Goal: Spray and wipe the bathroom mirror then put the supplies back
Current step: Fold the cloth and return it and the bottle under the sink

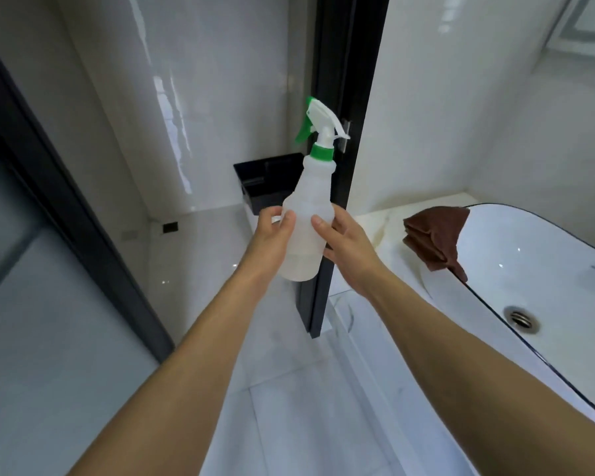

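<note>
Between the dark door frame (337, 97) and the white sink (529, 269), we are holding a spray bottle (306, 214) up in the air with both hands. Our left hand (272, 231) is gripping the left side of its body, with the fingers curled around it, and our right hand (340, 238) is gripping the right side, with the thumb lying on the front. The bottle is standing almost upright, a little tilted, with its green and white trigger head (318, 123) on top. It is translucent plastic and seems to have only little liquid at the bottom, so we are judging it light and a bit soft when squeezed, maybe slippery if wet. For spraying, the neck under the trigger is probably the better place to hold. A brown cloth (437, 238) is lying on the sink edge, and a black bin (265, 183) is standing behind on the floor.
</note>
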Tool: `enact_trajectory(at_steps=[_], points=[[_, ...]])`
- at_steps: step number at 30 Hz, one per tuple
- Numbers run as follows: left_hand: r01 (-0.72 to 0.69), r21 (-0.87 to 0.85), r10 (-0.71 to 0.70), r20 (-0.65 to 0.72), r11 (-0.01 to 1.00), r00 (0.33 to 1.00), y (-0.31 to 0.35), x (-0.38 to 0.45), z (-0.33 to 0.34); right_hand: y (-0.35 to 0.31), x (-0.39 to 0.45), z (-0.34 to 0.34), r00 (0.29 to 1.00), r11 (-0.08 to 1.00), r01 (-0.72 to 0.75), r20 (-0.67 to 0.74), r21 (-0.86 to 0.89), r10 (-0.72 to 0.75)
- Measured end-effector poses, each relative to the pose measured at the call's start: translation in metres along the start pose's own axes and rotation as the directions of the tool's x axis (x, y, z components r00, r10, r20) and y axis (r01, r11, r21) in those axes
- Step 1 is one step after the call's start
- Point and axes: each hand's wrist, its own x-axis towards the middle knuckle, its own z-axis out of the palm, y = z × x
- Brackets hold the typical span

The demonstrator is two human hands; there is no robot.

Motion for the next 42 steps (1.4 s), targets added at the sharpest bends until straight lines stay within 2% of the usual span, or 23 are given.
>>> enact_trajectory(at_steps=[9, 15, 20, 27, 32, 37, 42], points=[[0.052, -0.003, -0.052, -0.007, 0.999, 0.999, -0.216, 0.007, 0.012, 0.211, -0.014, -0.006, 1.0, 0.999, -0.031, 0.004, -0.028, 0.031], [0.001, 0.017, -0.001, 0.028, 1.0, 1.0, -0.318, 0.02, 0.03, 0.316, -0.022, -0.017, 0.998, 0.998, -0.013, -0.063, -0.061, 0.009], [-0.023, 0.056, 0.019, 0.066, 0.998, 0.998, -0.388, 0.02, 0.052, 0.389, -0.042, -0.031, 0.985, 0.996, -0.033, -0.174, -0.083, 0.018], [0.009, 0.193, -0.038, 0.151, 0.981, 0.988, -0.458, 0.01, 0.082, 0.456, -0.081, -0.057, 0.964, 0.992, -0.123, -0.239, -0.035, 0.112], [0.087, 0.166, -0.126, 0.247, 0.982, 0.961, -0.485, 0.007, 0.087, 0.48, -0.098, -0.064, 0.943, 0.981, -0.196, -0.27, 0.016, 0.192], [0.275, 0.116, -0.298, 0.299, 0.954, 0.907, -0.494, 0.004, 0.09, 0.507, -0.114, -0.067, 0.904, 0.952, -0.277, -0.3, 0.131, 0.304], [0.383, 0.073, -0.379, 0.389, 0.921, 0.839, -0.495, 0.006, 0.106, 0.513, -0.124, -0.085, 0.882, 0.939, -0.295, -0.326, 0.178, 0.339]])
